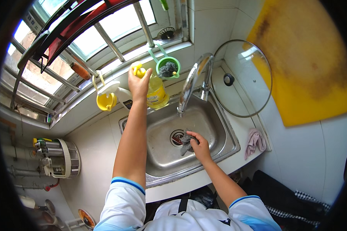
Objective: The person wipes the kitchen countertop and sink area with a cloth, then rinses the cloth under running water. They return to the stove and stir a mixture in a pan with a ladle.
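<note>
My left hand (139,85) reaches to the back rim of the sink, its fingers and thumb around the yellow pump head (138,70) of a soap bottle. The clear plastic bottle (157,92) holds yellow liquid and bears a yellow label with writing. In my right hand (201,148) is a crumpled grey scrubbing cloth (186,143), above the stainless steel sink (162,157). Part of the cloth covers the drain strainer (175,138), where something reddish shows. A curved chrome faucet (188,86) stands at the back right, with no water seen running.
A green hanging strainer cup (175,62) holds dark steel wool (167,69). Near it are a yellow hanging cup (105,103) and a white spray bottle (123,95). At right are a glass lid (240,95), a yellow cutting board (303,66) and a pink cloth (255,141). A spice rack (65,158) stands left.
</note>
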A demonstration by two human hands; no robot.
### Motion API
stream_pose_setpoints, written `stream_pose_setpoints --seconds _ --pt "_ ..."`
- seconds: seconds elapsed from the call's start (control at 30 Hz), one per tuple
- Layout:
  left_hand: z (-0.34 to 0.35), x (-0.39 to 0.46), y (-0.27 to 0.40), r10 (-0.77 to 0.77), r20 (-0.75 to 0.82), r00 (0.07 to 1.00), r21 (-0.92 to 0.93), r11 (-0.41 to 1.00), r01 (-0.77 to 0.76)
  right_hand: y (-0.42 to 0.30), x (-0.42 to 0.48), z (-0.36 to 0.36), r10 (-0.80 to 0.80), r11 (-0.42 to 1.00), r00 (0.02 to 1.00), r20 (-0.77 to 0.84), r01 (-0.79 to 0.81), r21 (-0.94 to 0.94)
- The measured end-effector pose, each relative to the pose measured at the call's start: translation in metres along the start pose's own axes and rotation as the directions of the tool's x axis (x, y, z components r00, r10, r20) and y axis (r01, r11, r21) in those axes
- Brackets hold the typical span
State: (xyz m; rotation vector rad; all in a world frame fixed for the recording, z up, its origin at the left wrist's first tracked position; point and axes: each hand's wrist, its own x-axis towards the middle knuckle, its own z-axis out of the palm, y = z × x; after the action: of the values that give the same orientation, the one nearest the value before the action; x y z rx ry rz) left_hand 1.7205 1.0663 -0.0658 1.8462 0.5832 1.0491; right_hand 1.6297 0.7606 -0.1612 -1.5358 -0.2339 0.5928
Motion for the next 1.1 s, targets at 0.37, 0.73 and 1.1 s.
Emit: stream_pose_setpoints --seconds 0.37,0.73,1.1 --pt "-0.097 -0.133 0.083 0.104 -0.033 0.994 -0.230 0.967 -0.109 0.007 0.110 0.044 -0.148 0.989 0.984 -0.102 0.150 0.014" --pt "-0.116 -0.145 0.099 -0.241 0.142 0.960 -0.278 0.921 0.272 0.024 0.253 0.103 -0.308 0.326 0.888 0.342 0.437 -0.838" --pt "-0.005 -0.023 0.041 0.030 -0.101 0.994 -0.208 0.977 -0.050 0.015 0.271 0.036 -0.457 0.211 0.885 -0.085 0.015 -0.977"
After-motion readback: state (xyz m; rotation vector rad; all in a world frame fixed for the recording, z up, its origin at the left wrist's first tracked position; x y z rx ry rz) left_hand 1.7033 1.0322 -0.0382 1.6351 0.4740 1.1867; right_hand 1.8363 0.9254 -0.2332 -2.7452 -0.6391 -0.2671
